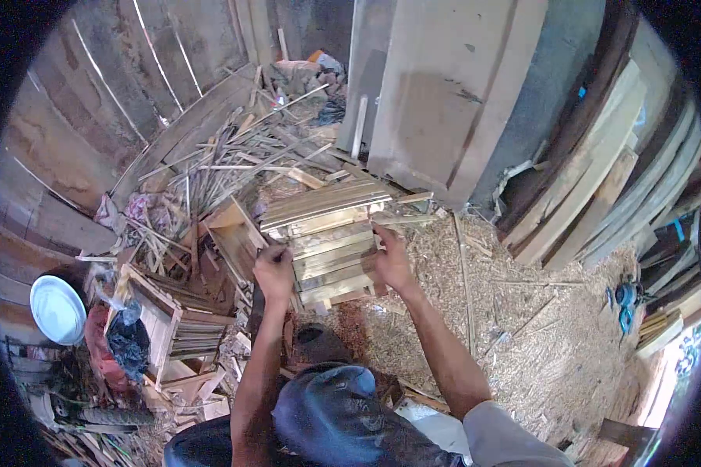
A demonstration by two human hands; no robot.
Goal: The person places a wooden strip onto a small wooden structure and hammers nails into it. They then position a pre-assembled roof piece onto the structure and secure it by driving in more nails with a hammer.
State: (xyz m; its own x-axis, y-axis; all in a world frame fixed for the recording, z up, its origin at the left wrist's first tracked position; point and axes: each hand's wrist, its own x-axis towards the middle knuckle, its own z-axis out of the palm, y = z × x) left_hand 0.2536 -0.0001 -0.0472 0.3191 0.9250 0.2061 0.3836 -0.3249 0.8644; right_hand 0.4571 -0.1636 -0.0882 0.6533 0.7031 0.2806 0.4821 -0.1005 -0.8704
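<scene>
In front of my knees is a slatted wooden crate (pixel 335 261), its pale slats lying side by side with narrow gaps. My left hand (pixel 274 272) is closed at its left edge, with the fingers curled; what they hold is hidden. At the opposite edge my right hand (pixel 393 258) has its thumb and fingers closed around the end of the slats. Just beyond the crate lies a stack of thin wooden slats (pixel 327 202). A wooden box side (pixel 234 226) stands tilted to the left of my left hand.
Another slatted crate (pixel 160 327) with a dark plastic bag (pixel 127 342) stands at the left, near a white basin (pixel 58 310). Scrap sticks (pixel 210 159) are heaped behind. Long boards (pixel 584 194) lean at the right. Wood shavings (pixel 537 335) cover the floor.
</scene>
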